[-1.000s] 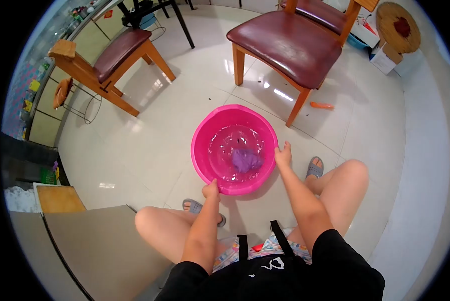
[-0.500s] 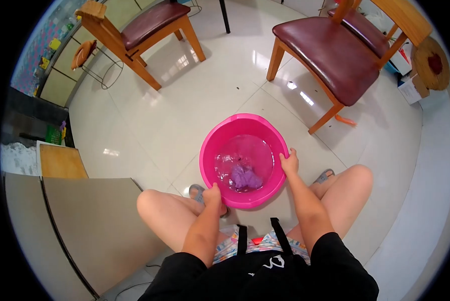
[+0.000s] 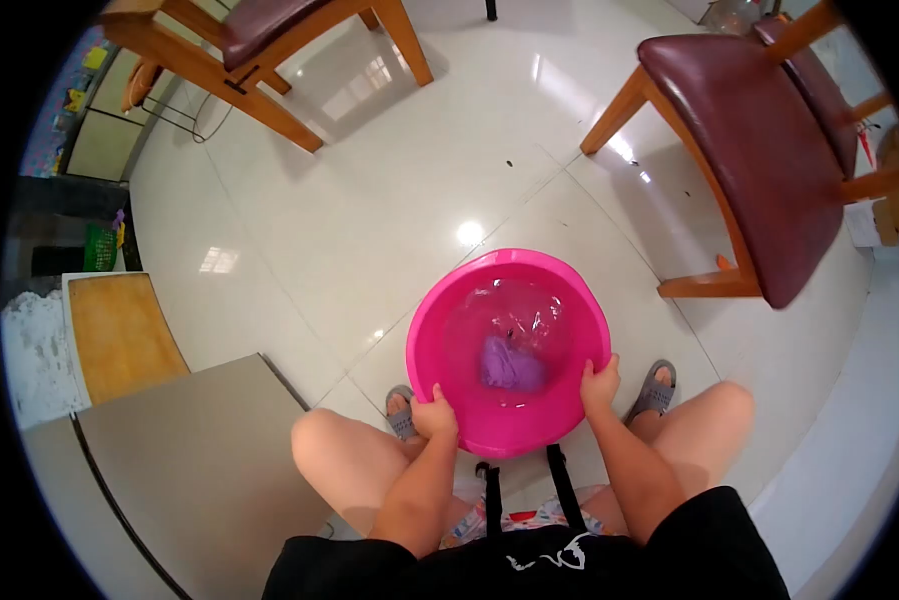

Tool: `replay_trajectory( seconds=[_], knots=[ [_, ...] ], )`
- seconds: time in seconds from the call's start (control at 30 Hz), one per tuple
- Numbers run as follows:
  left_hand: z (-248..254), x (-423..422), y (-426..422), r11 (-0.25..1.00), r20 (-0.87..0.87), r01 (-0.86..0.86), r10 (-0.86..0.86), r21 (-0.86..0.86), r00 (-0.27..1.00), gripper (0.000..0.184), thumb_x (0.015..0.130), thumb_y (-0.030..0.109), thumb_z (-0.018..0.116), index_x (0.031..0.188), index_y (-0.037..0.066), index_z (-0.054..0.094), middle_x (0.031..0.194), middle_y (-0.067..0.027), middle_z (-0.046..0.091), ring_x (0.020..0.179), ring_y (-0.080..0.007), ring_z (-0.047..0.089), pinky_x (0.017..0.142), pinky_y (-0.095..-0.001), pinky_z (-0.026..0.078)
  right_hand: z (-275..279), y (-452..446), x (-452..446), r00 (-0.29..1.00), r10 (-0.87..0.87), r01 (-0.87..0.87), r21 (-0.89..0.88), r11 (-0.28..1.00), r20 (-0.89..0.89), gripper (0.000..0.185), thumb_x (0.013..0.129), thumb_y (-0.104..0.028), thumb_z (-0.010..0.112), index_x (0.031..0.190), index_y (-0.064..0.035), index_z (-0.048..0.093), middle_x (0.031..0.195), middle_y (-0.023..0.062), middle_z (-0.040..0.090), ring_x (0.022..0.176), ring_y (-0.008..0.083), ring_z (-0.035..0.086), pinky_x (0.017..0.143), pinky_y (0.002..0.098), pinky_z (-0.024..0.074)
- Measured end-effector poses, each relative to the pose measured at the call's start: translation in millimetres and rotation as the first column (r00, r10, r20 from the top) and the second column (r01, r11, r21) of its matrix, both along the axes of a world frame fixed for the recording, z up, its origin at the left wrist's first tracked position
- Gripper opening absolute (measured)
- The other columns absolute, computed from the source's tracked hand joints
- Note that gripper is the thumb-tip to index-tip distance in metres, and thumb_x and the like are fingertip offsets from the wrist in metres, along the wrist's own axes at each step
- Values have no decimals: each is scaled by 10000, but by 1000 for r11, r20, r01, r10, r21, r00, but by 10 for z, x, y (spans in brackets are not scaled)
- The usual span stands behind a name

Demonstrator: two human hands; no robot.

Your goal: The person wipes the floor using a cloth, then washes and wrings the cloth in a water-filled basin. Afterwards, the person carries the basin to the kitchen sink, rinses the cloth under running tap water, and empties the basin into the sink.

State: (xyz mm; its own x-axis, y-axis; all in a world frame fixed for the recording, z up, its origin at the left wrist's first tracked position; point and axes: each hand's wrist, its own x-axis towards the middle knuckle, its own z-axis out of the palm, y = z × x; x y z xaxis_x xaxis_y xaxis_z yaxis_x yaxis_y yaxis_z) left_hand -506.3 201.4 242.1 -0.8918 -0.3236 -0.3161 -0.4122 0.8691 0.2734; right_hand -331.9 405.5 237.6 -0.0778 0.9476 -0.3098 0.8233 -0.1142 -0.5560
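A round pink basin (image 3: pixel 447 414) is in front of me between my knees, with water (image 3: pixel 469 325) inside. A crumpled purple cloth (image 3: pixel 512 367) lies in the water, a little below the middle. My left hand (image 3: pixel 435 414) is closed on the basin's near left rim, thumb over the edge. On the right rim my right hand (image 3: pixel 600 385) grips the same way, its thumb on top. The fingers of both hands are mostly hidden behind the basin's outer wall.
Wooden chairs with dark red seats stand at the far left (image 3: pixel 269 30) and right (image 3: pixel 744 140). A grey cabinet (image 3: pixel 199 470) is close on my left. My slippered feet flank the basin on the pale tiled floor (image 3: pixel 299 230). Small dark specks lie on the tiles.
The basin has shifted toward me and slightly right in view, both hands still on its rim. The water surface is rippled differently. My view has also tilted and turned, moving the chairs in frame.
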Motion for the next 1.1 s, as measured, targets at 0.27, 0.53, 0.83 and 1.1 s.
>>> replay_trajectory(
  seconds=[0.27, 0.53, 0.83, 1.1],
  knots=[
    [-98, 69, 29, 992, -147, -61, 76, 109, 986, 356, 691, 311, 737, 866, 27, 616, 771, -148, 657, 701, -322, 634, 632, -401, 489, -120, -21, 54, 999, -30, 31, 52, 998, -15, 342, 807, -183, 591, 1038, 36, 466, 944, 252, 573, 894, 388, 565, 764, 437, 440],
    [15, -3, 125, 999, -12, -46, 46, -18, 999, 344, 708, 297, 729, 906, 38, 620, 768, -127, 662, 688, -293, 637, 643, -383, 493, -2, 29, 73, 987, 66, -58, -60, 997, 149, 350, 807, -240, 589, 1016, 19, 479, 901, 245, 574, 842, 415, 562, 728, 462, 443],
    [-94, -65, -42, 994, 137, -22, 7, 106, 991, 426, 763, 200, 689, 1100, -24, 556, 1013, -179, 624, 920, -283, 602, 804, -357, 456, -120, 15, 121, 990, 72, -66, -54, 996, 118, 336, 829, -217, 564, 1035, 30, 468, 914, 251, 567, 842, 416, 556, 752, 457, 430],
    [-238, -44, -435, 769, 362, -290, 82, 569, 929, 205, 749, 24, 641, 951, 2, 620, 832, -63, 623, 747, -185, 574, 687, -301, 461, 237, 294, 6, 997, 54, -61, -165, 984, -47, 259, 775, -138, 620, 959, 17, 524, 879, 212, 593, 843, 383, 566, 761, 418, 433]
  ],
)
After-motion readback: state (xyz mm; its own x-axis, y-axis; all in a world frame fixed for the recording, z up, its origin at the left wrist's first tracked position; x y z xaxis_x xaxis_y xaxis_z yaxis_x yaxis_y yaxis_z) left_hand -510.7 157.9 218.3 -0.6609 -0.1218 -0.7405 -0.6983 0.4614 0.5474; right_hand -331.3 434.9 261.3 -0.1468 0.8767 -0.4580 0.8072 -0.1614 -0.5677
